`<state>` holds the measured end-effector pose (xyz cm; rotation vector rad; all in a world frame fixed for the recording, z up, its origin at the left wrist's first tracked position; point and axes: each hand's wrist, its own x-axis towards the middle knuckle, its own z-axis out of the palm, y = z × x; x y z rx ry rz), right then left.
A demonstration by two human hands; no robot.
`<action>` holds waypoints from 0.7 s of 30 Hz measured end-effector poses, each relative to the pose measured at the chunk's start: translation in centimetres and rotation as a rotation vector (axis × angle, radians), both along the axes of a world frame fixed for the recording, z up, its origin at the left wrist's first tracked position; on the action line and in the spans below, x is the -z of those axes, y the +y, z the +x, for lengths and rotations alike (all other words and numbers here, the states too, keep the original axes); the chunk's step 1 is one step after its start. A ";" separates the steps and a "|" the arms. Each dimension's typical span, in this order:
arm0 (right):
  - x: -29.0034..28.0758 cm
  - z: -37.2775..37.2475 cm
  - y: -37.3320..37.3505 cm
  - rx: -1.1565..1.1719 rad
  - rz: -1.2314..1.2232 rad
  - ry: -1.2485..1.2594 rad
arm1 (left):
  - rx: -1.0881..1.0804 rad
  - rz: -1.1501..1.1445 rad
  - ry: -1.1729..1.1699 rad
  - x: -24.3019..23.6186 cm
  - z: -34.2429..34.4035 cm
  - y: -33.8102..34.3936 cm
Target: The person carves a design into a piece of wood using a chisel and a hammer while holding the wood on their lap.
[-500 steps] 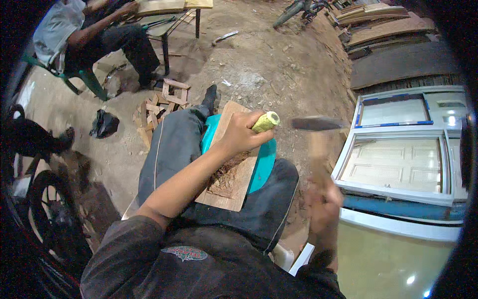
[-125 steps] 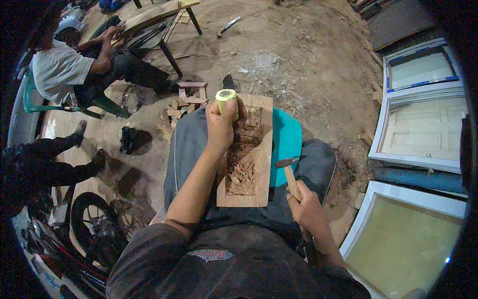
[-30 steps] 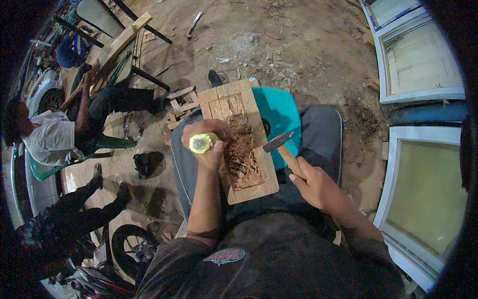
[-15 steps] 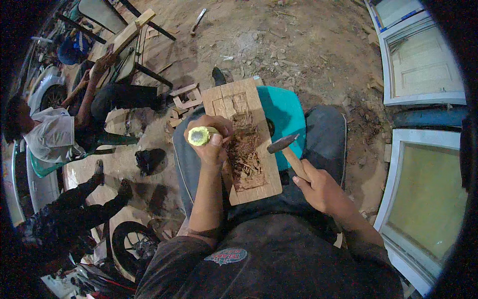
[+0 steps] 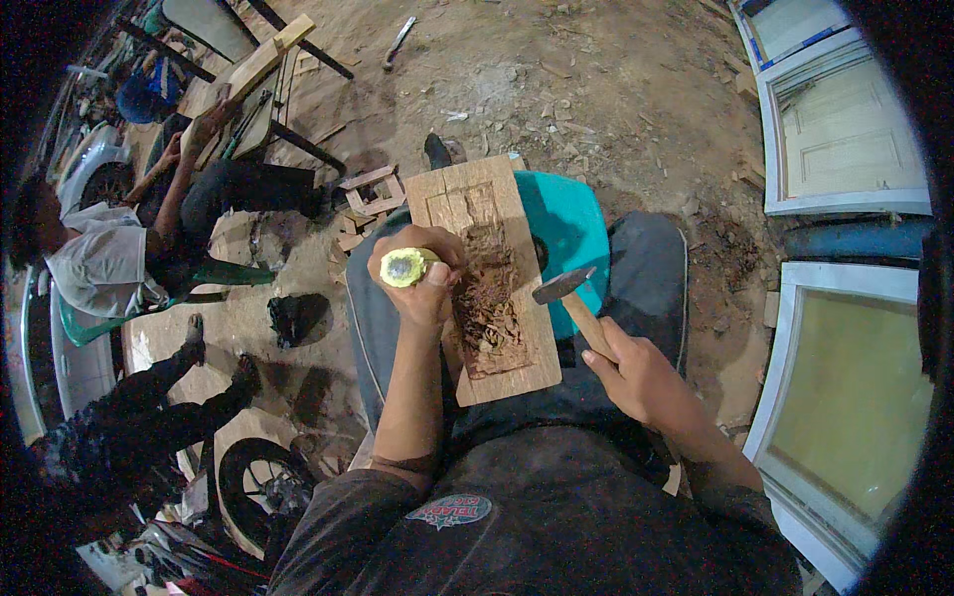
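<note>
A wooden board [image 5: 542,343] with a rough carved recess lies across my lap and a teal stool seat [image 5: 571,214]. Brown wood chips [image 5: 487,318] fill much of the recess. My left hand [image 5: 417,263] is wrapped round a chisel [image 5: 405,267], held upright over the board's left side; its yellow handle end with a grey, worn middle points up, and the blade is hidden beneath the hand. In my right hand [image 5: 636,377] is a hammer [image 5: 578,306], gripped by its wooden handle. The hammer's dark head hangs just over the board's right edge, apart from the chisel.
On the left a seated person [image 5: 109,263] holds a long wooden piece [image 5: 268,55] at a metal-legged table. Another person's legs [image 5: 189,387] and a motorbike wheel [image 5: 260,487] are nearer. White-framed panels [image 5: 845,397] stand at right. A knife-like tool [image 5: 399,42] lies on the ground ahead.
Both hands keep their grips and stay almost in place. The view and the board have shifted only slightly.
</note>
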<state>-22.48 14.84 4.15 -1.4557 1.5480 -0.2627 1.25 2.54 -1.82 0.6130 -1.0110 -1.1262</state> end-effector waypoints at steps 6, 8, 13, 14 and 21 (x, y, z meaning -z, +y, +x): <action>0.0 0.0 0.1 -0.014 -0.019 0.006 | -0.025 -0.044 -0.120 0.2 0.2 -0.3; 0.0 0.1 -0.1 -0.024 -0.002 0.005 | -0.036 -0.028 -0.093 0.4 0.0 -0.2; 0.0 0.0 0.1 -0.010 -0.042 -0.016 | -0.053 0.038 -0.083 -0.4 -0.5 -0.1; 0.0 0.1 0.1 -0.017 -0.049 -0.013 | -0.046 0.039 -0.082 -0.4 -0.4 -0.1; 0.1 -0.4 0.4 -0.129 -0.040 0.019 | -0.046 0.033 -0.042 0.1 -0.6 -0.3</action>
